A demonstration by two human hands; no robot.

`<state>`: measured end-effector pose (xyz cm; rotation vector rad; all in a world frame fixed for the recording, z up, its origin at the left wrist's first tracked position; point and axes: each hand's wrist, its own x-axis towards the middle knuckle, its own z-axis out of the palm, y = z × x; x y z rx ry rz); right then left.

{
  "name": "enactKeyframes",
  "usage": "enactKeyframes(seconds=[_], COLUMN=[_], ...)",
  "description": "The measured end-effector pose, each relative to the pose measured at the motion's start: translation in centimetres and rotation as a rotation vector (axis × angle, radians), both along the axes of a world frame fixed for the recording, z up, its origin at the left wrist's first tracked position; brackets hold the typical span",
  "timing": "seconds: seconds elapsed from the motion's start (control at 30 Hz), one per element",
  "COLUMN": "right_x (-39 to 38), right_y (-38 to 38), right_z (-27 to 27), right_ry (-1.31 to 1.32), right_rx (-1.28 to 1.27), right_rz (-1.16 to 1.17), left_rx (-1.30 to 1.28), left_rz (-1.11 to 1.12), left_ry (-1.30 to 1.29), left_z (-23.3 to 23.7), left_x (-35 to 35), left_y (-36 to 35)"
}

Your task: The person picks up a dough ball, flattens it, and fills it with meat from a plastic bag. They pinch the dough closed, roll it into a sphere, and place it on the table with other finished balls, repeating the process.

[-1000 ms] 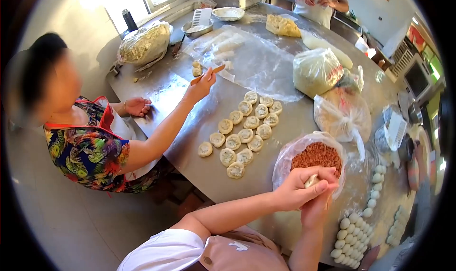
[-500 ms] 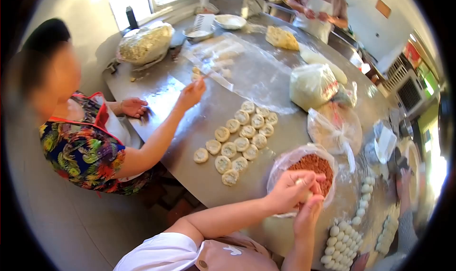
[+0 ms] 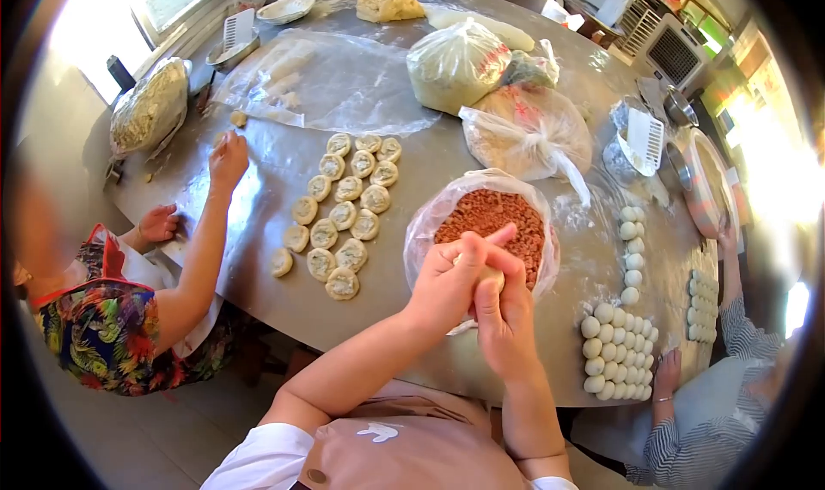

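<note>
My left hand [image 3: 449, 277] and my right hand [image 3: 505, 311] are pressed together around a small pale dough ball [image 3: 492, 276], which shows only in part between my fingers. Both hands are closed on it, over the near side of a bowl [image 3: 418, 232] lined with a clear plastic bag. Reddish-brown crumbly filling [image 3: 490, 215] fills that bowl. To the left of my hands, several round flat dough pieces with pale, pleated-looking tops [image 3: 344, 216] lie in rows on the metal table [image 3: 391, 271].
Smooth white dough balls [image 3: 617, 352] sit grouped at the right, with a line of them [image 3: 633, 249] beyond. Bagged dough [image 3: 455, 64] and a knotted bag [image 3: 528, 133] stand behind the bowl. One co-worker's hand [image 3: 228, 159] is at the left; another's [image 3: 666, 374] is at the right.
My view has swung to the right, so the table appears shifted left and more of the right-hand co-worker shows. My hands stay together around the dough ball above the filling.
</note>
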<state>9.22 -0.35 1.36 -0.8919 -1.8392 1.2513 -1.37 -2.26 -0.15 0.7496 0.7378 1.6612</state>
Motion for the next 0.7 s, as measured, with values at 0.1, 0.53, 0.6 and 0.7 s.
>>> enactKeyframes(seconds=[0.1,0.53,0.6,0.7], right_x=[1.6,2.9,2.8,5.0], right_y=[0.5,1.6,2.4,4.0], right_z=[0.7,-0.3,-0.5,-0.3], right_ry=[0.07,0.14,0.133,0.013], right_rx=[-0.275,-0.231,0.027,-0.105], right_rz=[0.026,0.032,0.037,-0.021], left_rx=[0.04,0.141,0.247,0.035], left_rz=[-0.028,0.159,0.084,0.08], left_ry=[-0.168,0.001,0.229,0.249], left_z=[0.9,-0.1,-1.6,-0.7], left_x=[1.0,3.5,2.7,3.5], left_y=[0.6,2.2,2.5,2.2])
